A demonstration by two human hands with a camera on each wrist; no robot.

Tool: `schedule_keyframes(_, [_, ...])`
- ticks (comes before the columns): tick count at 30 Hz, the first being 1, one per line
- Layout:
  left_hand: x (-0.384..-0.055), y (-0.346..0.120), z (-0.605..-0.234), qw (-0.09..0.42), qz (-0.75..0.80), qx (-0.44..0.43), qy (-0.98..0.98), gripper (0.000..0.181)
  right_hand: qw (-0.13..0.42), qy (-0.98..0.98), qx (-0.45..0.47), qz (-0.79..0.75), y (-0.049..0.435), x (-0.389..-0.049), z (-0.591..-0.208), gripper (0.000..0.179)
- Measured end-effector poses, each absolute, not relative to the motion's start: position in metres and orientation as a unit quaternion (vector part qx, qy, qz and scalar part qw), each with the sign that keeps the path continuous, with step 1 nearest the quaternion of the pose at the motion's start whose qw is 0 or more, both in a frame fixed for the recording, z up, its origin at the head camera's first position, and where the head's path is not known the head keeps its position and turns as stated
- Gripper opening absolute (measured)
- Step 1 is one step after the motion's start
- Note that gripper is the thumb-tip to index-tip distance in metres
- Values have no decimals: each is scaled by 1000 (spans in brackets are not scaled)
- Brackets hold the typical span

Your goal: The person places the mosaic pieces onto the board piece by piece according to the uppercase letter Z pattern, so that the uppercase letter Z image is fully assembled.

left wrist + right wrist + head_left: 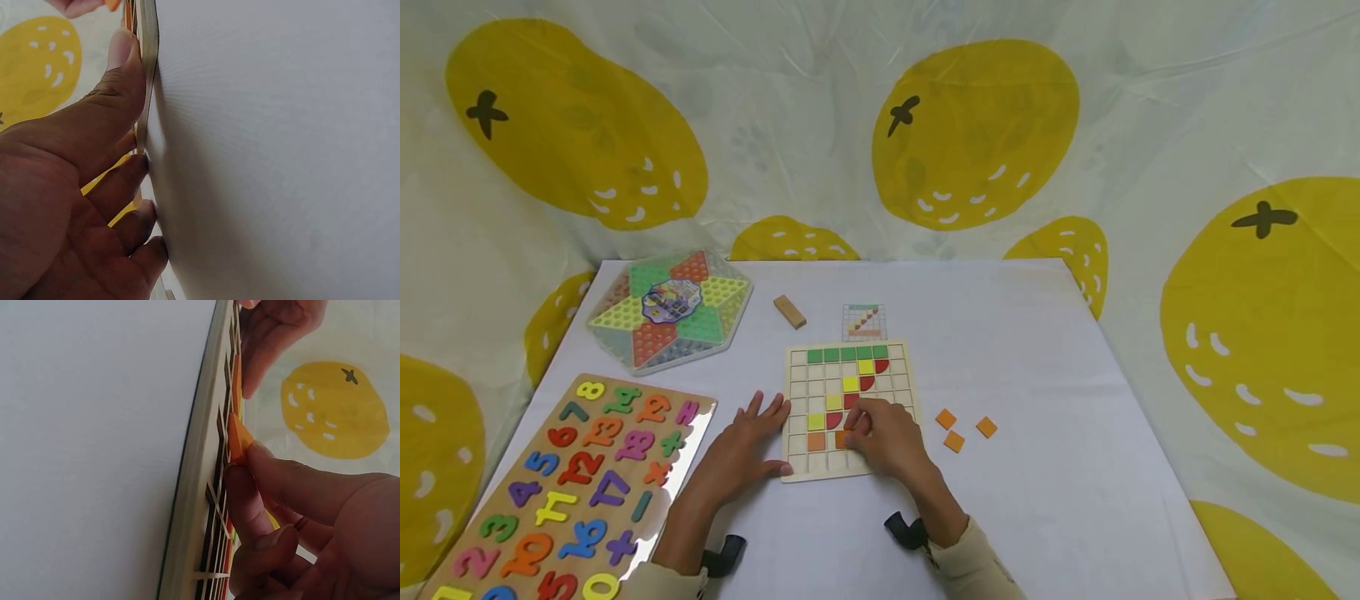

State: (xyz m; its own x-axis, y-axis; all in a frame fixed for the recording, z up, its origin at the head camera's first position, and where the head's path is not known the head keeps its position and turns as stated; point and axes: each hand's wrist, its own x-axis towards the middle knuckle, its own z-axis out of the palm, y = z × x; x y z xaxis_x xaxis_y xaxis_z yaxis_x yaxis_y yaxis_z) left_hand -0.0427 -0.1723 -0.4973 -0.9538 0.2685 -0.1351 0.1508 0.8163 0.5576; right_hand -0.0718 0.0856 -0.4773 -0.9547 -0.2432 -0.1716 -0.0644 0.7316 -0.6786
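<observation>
A wooden grid board (797,400) lies on the table, bearing several green, yellow and red tiles. One orange square tile (816,442) sits near its lower left. My right hand (887,437) pinches another orange square tile (239,439) between thumb and fingertip; in the right wrist view this tile is tilted against the grid. Along the board's left edge rests my left hand (741,450), fingers spread, the thumb at the lower corner. The left wrist view shows its thumb and fingertips touching the board's side. Part of the grid is hidden behind my right hand.
Three loose orange tiles (954,442) lie right of the board. Behind it are a small pattern card (864,322) and a wooden block (790,312). A star-patterned marble game board (672,302) and a number puzzle board (700,442) occupy the left side.
</observation>
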Motion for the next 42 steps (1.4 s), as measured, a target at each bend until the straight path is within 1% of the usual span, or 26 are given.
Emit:
schedule_keyframes(9, [-43,-173,-497,107,284,105,947,104,120,936,-74,-323,70,-73,-479,13])
schedule_keyframes(19, [-42,-172,-497,110,289,102,946,105,116,943,-81,-300,66,-74,-478,23])
schedule_keyframes(25, [-42,-172,-498,112,285,101,947,104,113,941,-89,-305,68,-72,-477,20])
schedule_keyframes(29, [-41,-172,-497,110,280,103,948,104,109,936,-90,-322,73,-71,-479,14])
schedule_keyframes(32, [-41,-172,-496,107,278,107,949,104,102,930,-82,-343,81,-71,-479,13])
schedule_keyframes(37, [-42,-172,-496,105,281,108,948,104,83,924,-49,-370,100,-73,-473,16])
schedule_keyframes(42, [-42,-171,-497,104,279,106,949,104,68,920,8,-385,124,-76,-465,21])
